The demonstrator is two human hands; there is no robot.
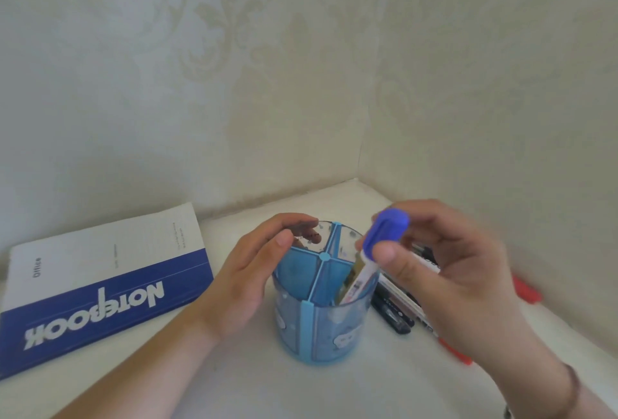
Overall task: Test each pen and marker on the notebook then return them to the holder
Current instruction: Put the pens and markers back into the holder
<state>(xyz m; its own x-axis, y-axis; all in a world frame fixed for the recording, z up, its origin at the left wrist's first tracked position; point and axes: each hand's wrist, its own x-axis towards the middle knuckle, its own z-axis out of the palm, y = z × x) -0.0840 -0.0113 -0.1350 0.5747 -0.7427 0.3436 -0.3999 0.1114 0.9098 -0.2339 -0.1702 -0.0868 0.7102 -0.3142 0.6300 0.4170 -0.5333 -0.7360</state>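
A translucent blue holder (pixel 311 328) with inner dividers stands on the white table. My left hand (pixel 247 281) curls round its left rim and wall. My right hand (pixel 444 271) pinches a white marker with a blue cap (pixel 384 229); the marker's body stands tilted inside the holder's right compartment. A closed white and blue notebook (pixel 100 285) lies to the left of the holder. Several pens and markers (pixel 398 311), black, white and red, lie on the table to the right of the holder, partly hidden under my right hand.
The white table (pixel 301 395) sits in a corner formed by two patterned walls (pixel 267 84). A red pen tip (pixel 526 291) shows near the right wall, another red one (pixel 456 353) below my right wrist.
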